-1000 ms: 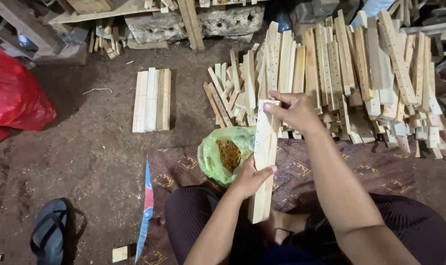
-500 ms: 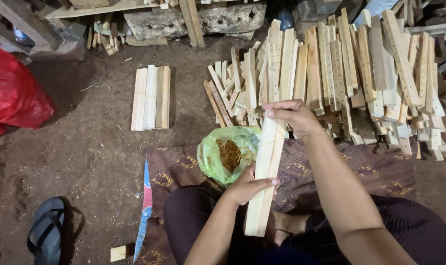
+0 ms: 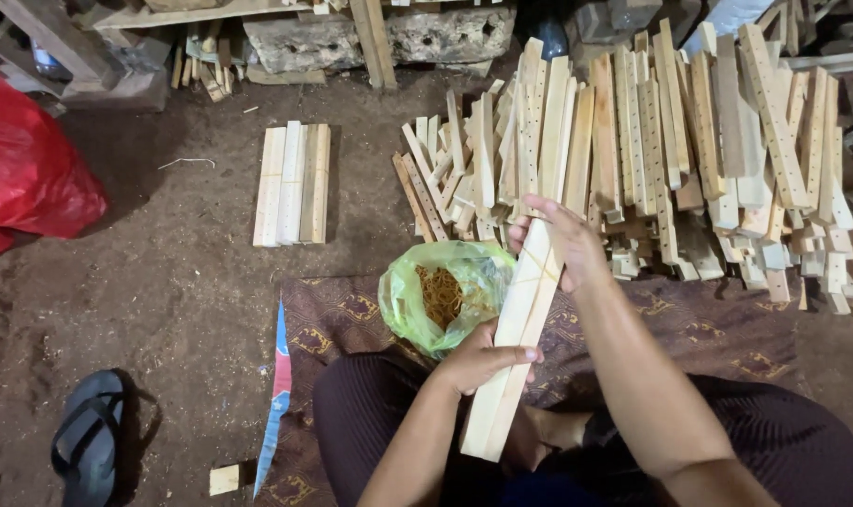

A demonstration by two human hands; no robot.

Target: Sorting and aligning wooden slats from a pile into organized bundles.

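Slats (image 3: 516, 343) of pale wood, bundled, stand tilted over the person's lap, gripped at the middle by the left hand (image 3: 483, 359) and at the far end by the right hand (image 3: 558, 239), just right of a green bag (image 3: 445, 291)

We can't tell how many slats make up the wood bundle (image 3: 516, 347); its lower end sinks out of sight into the lap. Right hand (image 3: 560, 242) covers the bundle's top end, left hand (image 3: 483, 359) hides part of its middle. Green bag (image 3: 445, 293) contents too fine to identify. Red bag (image 3: 28, 174) cut by left edge. Slat pile (image 3: 689, 160) runs off right edge. Sandal (image 3: 89, 449) clipped at the bottom.
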